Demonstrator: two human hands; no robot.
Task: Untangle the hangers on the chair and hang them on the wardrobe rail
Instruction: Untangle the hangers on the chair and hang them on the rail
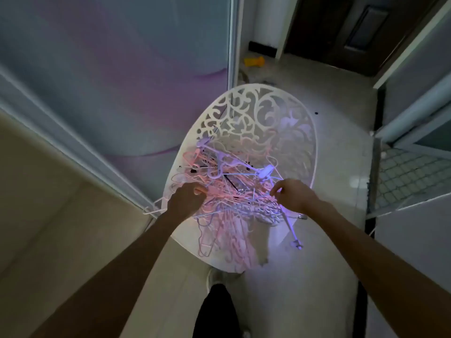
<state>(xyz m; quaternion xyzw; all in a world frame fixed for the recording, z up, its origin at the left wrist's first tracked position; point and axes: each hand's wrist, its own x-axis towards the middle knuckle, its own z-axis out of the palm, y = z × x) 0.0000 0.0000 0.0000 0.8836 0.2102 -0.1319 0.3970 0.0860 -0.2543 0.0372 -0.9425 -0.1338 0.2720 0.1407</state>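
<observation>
A tangled heap of thin pink and white hangers (231,191) lies on the seat of a white chair (258,111) with a cut-out scroll-pattern back. My left hand (185,200) rests at the heap's left side, its fingers closed on pink hanger wires. At the heap's right side, my right hand (294,195) pinches a white hanger wire between thumb and fingers. Some hangers droop over the seat's front edge. The wardrobe rail is out of view.
A sliding wardrobe door (117,81) with a pale frame stands to the left of the chair. One white hanger (152,209) lies by the door track. A yellow object (254,61) sits on the floor beyond. Another door (415,132) is on the right.
</observation>
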